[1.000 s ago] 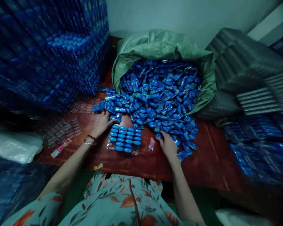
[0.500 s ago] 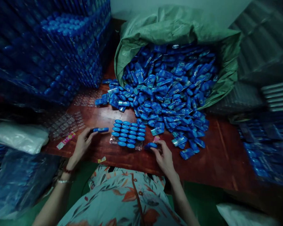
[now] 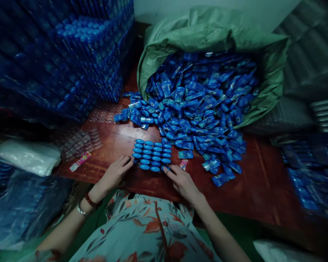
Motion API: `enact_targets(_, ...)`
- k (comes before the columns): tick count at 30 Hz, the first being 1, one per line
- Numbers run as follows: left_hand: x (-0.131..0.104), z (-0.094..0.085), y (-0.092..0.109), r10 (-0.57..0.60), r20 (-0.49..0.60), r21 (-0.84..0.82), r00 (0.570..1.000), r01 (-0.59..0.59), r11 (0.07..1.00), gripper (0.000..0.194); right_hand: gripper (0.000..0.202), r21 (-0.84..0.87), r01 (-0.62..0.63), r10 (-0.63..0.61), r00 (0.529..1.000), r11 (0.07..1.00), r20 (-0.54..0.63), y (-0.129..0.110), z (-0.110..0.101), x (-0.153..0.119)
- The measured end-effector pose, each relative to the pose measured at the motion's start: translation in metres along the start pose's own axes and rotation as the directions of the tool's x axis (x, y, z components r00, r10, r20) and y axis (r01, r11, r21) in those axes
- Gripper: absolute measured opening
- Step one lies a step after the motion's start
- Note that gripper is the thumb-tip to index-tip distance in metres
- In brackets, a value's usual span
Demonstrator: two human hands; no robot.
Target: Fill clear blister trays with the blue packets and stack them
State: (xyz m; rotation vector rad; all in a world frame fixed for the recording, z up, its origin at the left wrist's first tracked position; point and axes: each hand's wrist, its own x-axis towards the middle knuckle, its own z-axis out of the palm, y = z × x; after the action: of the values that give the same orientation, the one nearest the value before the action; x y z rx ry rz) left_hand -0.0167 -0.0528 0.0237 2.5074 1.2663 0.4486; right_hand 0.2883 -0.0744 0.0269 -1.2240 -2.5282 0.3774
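Observation:
Rows of small blue packs with rounded oval ends (image 3: 152, 154) stand close together in a block on the table, ends facing up. At the block's left front edge is my left hand (image 3: 118, 170), its fingers closed around a blue pack that they mostly cover. My right hand (image 3: 182, 178) pinches another blue pack (image 3: 166, 168) at the front right corner of the block. A large heap of loose blue packs (image 3: 191, 123) spills from a green woven sack (image 3: 207, 36) just behind.
Clear plastic trays with moulded pockets (image 3: 83, 142) lie on the red-brown table (image 3: 262, 182) to the left, near a pink-and-yellow strip (image 3: 80, 162). Tall stacks of filled blue trays (image 3: 98, 54) rise at the back left. More blue packages (image 3: 300, 182) are at the right.
Both hands have moved inward to the block with their blue packs, the left from well out to the side. The view has shifted slightly.

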Motion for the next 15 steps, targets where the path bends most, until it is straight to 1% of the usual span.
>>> enact_targets(2,0.008,-0.009,0.000,0.087,0.112,0.058,0.990,-0.094,0.994,0.036,0.050,-0.009,0.009,-0.009,0.996,1.000,0.085,0.001,-0.007,0.007)
enact_targets(3,0.013,-0.013,0.001,0.112,0.154,0.069,0.982,-0.124,0.990,0.032,0.052,-0.007,0.005,-0.004,0.994,1.000,0.111,0.001,-0.009,0.010)
enact_targets(4,0.017,-0.017,0.002,0.129,0.191,0.074,0.973,-0.145,0.987,0.030,0.053,-0.006,-0.004,0.004,0.993,1.000,0.122,0.001,-0.009,0.013)
enact_targets(6,0.024,-0.020,0.006,0.139,0.233,0.095,0.963,-0.165,0.982,0.029,0.052,-0.021,-0.034,0.036,0.994,0.999,0.103,0.000,-0.006,0.016)
enact_targets(10,0.031,-0.014,0.013,0.157,0.241,0.145,0.958,-0.195,0.970,0.029,0.046,-0.081,-0.107,0.105,0.994,0.991,-0.036,-0.010,0.006,0.012)
enact_targets(12,0.030,-0.008,0.011,0.175,0.210,0.143,0.962,-0.207,0.968,0.029,0.042,-0.031,-0.139,0.135,0.984,0.990,-0.116,-0.013,0.011,0.007)
enact_targets(13,0.028,-0.006,0.009,0.182,0.177,0.148,0.967,-0.209,0.967,0.030,0.039,0.012,-0.172,0.171,0.969,0.985,-0.177,-0.012,0.014,0.003)
enact_targets(14,0.025,-0.004,0.006,0.186,0.134,0.159,0.973,-0.207,0.965,0.032,0.036,0.064,-0.228,0.237,0.936,0.971,-0.259,-0.009,0.016,-0.001)
enact_targets(15,0.022,-0.002,0.002,0.193,0.080,0.173,0.978,-0.204,0.963,0.034,0.033,0.120,-0.310,0.332,0.875,0.943,-0.351,-0.003,0.017,-0.004)
